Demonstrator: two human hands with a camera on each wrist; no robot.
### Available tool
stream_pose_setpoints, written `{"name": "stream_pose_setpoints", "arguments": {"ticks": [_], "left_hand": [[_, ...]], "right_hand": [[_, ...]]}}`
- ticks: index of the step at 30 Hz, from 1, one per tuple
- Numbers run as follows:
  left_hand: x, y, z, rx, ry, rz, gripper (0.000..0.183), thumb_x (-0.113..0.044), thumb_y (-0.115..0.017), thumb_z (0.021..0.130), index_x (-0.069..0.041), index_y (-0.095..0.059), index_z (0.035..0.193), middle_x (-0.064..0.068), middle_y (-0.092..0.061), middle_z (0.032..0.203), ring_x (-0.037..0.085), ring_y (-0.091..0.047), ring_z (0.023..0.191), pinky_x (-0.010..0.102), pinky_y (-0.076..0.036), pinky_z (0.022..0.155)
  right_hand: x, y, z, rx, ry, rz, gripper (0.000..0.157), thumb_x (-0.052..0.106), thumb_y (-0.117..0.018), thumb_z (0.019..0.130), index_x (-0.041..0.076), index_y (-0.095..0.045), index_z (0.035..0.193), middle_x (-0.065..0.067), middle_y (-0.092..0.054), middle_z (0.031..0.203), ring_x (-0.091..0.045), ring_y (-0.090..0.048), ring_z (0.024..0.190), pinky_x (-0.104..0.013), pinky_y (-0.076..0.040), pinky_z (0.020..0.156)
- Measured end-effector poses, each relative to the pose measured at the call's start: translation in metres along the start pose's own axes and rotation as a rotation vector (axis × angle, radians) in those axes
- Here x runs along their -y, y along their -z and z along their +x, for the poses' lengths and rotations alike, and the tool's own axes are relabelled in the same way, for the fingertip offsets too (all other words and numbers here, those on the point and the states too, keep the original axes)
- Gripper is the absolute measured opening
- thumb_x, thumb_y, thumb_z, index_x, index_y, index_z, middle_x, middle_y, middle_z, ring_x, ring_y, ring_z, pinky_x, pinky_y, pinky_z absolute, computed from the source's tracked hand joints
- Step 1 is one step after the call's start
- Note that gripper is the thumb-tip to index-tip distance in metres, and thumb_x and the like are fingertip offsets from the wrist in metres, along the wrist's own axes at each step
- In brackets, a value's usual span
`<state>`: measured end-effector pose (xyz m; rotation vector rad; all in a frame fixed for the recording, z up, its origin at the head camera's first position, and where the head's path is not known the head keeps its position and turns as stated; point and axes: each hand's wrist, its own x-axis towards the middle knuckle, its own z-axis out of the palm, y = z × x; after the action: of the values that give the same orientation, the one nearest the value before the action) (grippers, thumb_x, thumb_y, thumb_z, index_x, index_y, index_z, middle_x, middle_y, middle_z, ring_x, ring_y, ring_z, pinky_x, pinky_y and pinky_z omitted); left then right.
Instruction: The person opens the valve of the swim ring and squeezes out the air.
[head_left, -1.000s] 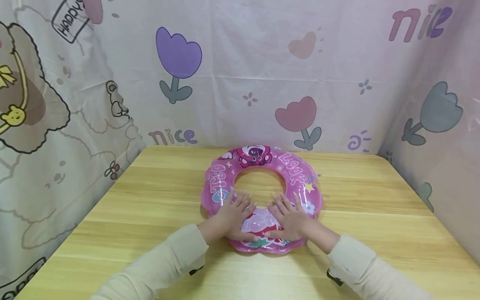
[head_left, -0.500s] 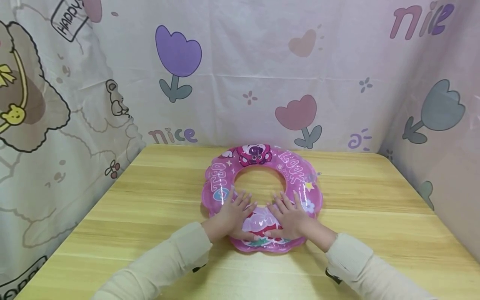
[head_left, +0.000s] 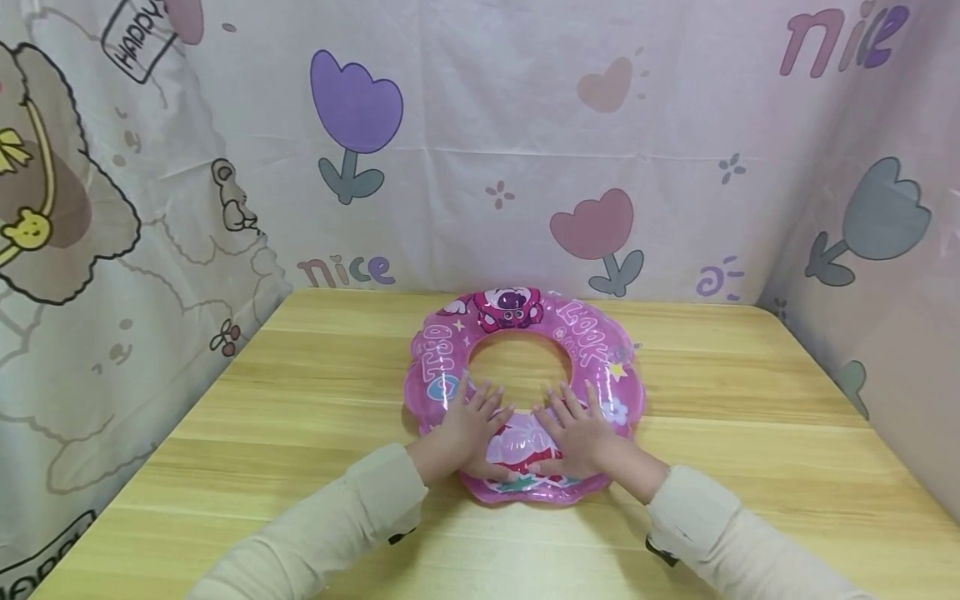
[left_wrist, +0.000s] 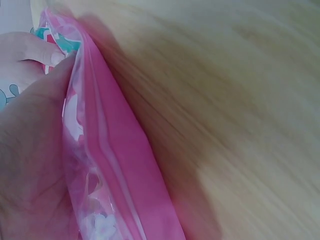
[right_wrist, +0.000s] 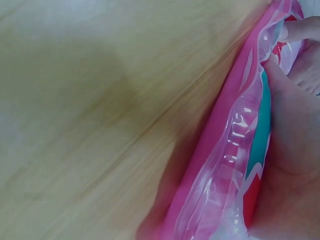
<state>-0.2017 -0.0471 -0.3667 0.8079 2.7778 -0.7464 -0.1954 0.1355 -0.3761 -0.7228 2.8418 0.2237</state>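
Backdrop (head_left: 487, 100): pale printed cloth, fills top of frame plus both sides; creased, with a horizontal fold line across the back panel. Table (head_left: 300, 400): light yellow wood grain, centre to bottom of frame, back edge against the cloth, far corner rounded at right. Same grain fills most of both wrist views, with shadow along the ring. Pink inflatable ring (head_left: 525, 442): lying flat mid-table, centre of frame, scalloped edge, bear face at its top, wood visible through the hole. Brown cartoon animal (head_left: 56, 200): cloth print, left edge. Beige sleeves (head_left: 315, 525): in from lower left and lower right. Purple tulip (head_left: 357, 104): print, upper left of centre. Left hand (head_left: 467, 435) and right hand (head_left: 579, 433): fingers spread wide, resting on ring's near part, thumbs inward. Black bits (head_left: 662, 550) under both cuffs.
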Motion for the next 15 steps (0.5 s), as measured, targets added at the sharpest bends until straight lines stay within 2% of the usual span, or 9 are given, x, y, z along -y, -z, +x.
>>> {"name": "stream_pose_setpoints", "arguments": {"ticks": [15], "left_hand": [[-0.0035, 0.0049, 0.0003, 0.024, 0.027, 0.061, 0.096, -0.088, -0.032, 0.069, -0.034, -0.021, 0.147, -0.002, -0.018, 0.156, 0.022, -0.014, 0.145, 0.052, -0.007, 0.116]], "right_hand": [[0.0045, -0.0003, 0.0035, 0.022, -0.039, -0.068, 0.086, 0.070, -0.043, 0.082, 0.015, -0.028, 0.146, -0.015, -0.017, 0.155, -0.038, -0.007, 0.144, -0.062, 0.002, 0.112]]}}
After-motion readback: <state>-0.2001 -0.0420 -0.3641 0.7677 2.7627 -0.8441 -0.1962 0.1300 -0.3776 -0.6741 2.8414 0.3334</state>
